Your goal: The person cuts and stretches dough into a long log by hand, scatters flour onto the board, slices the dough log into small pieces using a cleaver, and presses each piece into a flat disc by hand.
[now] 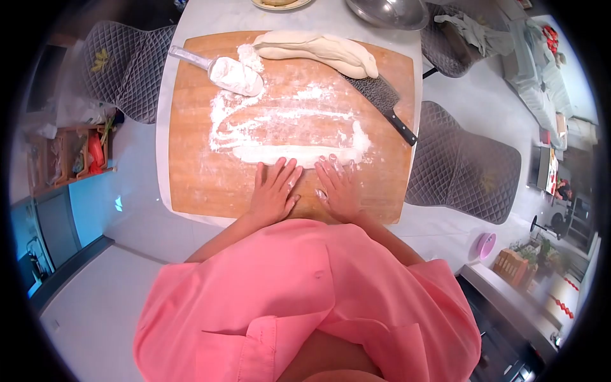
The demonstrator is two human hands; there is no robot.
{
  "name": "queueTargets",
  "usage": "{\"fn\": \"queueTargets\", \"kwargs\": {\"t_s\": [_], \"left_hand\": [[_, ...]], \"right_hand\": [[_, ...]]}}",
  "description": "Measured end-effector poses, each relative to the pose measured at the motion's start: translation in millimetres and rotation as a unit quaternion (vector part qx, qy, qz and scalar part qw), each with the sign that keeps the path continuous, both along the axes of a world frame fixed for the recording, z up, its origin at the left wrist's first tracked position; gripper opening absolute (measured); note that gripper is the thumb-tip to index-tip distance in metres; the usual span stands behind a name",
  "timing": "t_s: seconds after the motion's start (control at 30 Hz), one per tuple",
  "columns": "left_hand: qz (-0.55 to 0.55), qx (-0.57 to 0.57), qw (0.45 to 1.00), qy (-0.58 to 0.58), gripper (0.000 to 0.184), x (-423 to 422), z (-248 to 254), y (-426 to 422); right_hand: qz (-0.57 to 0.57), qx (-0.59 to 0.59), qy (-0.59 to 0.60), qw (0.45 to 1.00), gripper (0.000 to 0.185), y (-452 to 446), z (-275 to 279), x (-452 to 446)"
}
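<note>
The dough roll (262,154), likely soft, wants light pressure at seven and five o'clock, where left hand (273,192) and right hand (340,193) lie, fingers apart.

1. The wooden board (191,184) is showing a smooth, satin finish beneath powdery flour (312,114).
2. The rolled dough strip (294,155) is appearing matt and flour-dusted; the larger dough piece (318,52) is looking smooth.
3. The cleaver (380,99) is displaying a dimpled metal blade.
4. The bowl (389,14) is gleaming as glossy metal.
5. The shirt (305,280) is presenting matt cloth.
6. The chairs (468,165) are exhibiting quilted upholstery.
</note>
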State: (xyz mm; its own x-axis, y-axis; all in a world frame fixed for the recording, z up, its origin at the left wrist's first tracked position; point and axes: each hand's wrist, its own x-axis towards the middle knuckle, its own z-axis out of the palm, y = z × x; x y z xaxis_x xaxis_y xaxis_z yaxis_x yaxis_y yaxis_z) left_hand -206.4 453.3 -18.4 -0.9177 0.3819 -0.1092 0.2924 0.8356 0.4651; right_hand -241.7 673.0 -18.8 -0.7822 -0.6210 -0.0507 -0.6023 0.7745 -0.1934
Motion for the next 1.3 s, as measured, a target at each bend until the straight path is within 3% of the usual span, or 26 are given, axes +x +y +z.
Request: {"fn": "queueTargets", "kwargs": {"t_s": [0.1,0.17,0.2,0.27,0.33,0.37,0.4,0.43,0.47,0.5,0.53,0.57,0.6,0.63,0.67,0.73,0.8,0.83,0.9,0.97,1.03,1.07,1.13,1.23,1.3], "left_hand": [[0.024,0.022,0.999,-0.014,0.069,-5,-2,-2],[0.036,0.042,0.998,0.030,0.069,-25,9,-7],[0.061,0.070,0.989,0.114,0.061,-29,3,-9],[0.077,0.113,0.985,0.107,0.053,-21,-8,-16],[0.097,0.154,0.978,0.099,0.046,-13,-2,-15],[0.198,0.297,0.932,-0.065,0.041,-7,0,-8],[0.286,0.423,0.830,-0.225,0.039,-4,4,0],[0.285,0.422,0.831,-0.224,0.039,-4,1,6],[0.337,0.559,0.693,-0.305,0.042,-9,-6,10],[0.371,0.669,0.525,-0.373,0.047,-17,-10,13],[0.365,0.665,0.531,-0.378,0.047,-26,-1,14],[0.377,0.630,0.593,-0.331,0.049,-34,8,14],[0.378,0.611,0.624,-0.307,0.050,-39,13,16],[0.380,0.590,0.653,-0.283,0.051,-44,17,17],[0.387,0.673,0.571,-0.267,0.047,-46,19,19],[0.386,0.746,0.484,-0.247,0.043,-57,13,17],[0.373,0.785,0.409,-0.277,0.028,-71,-10,11],[0.375,0.785,0.408,-0.277,0.028,-76,-9,8],[0.377,0.778,0.418,-0.278,0.016,-82,2,3],[0.378,0.763,0.447,-0.272,0.013,-81,24,4],[0.367,0.769,0.488,-0.192,0.013,-88,25,6],[0.365,0.768,0.492,-0.186,0.013,-95,27,5],[0.363,0.803,0.434,-0.189,0.011,-104,39,5],[0.373,0.775,0.486,-0.153,0.010,-108,69,6],[0.378,0.773,0.491,-0.137,0.011,-109,81,7]], "right_hand": [[-0.038,-0.034,-0.015,0.999,0.075,-13,6,-16],[-0.031,-0.126,-0.090,0.987,0.082,-32,8,-46],[-0.030,-0.127,-0.088,0.988,0.082,-45,11,-59],[0.005,0.029,-0.175,0.984,0.083,-65,16,-81],[0.002,0.023,-0.180,0.983,0.073,-73,18,-92],[-0.006,0.016,-0.189,0.982,0.064,-78,18,-97],[-0.004,0.015,-0.187,0.982,0.064,-81,23,-105],[0.008,-0.012,-0.301,0.954,0.052,-79,31,-113],[0.018,-0.041,-0.410,0.911,0.041,-77,35,-119],[0.013,-0.046,-0.408,0.912,0.041,-75,29,-124],[-0.023,-0.054,-0.505,0.861,0.035,-74,22,-126],[-0.057,-0.063,-0.597,0.798,0.029,-70,14,-123],[-0.052,-0.113,-0.725,0.677,0.029,-68,24,-119],[-0.055,-0.118,-0.723,0.678,0.029,-68,25,-114],[-0.063,-0.152,-0.724,0.670,0.029,-68,26,-108],[-0.068,-0.187,-0.722,0.663,0.029,-69,24,-100],[-0.152,-0.212,-0.707,0.658,0.030,-69,18,-93],[-0.151,-0.212,-0.708,0.657,0.030,-71,26,-88],[-0.132,-0.166,-0.648,0.731,0.046,-74,40,-85],[-0.088,-0.188,-0.641,0.739,0.047,-73,22,-90],[-0.077,-0.213,-0.601,0.766,0.042,-70,31,-87],[-0.071,-0.216,-0.598,0.768,0.042,-66,35,-85],[-0.056,-0.301,-0.608,0.733,0.037,-59,63,-74],[-0.066,-0.334,-0.617,0.710,0.025,-54,59,-74],[-0.060,-0.331,-0.609,0.719,0.024,-49,59,-73]]}}
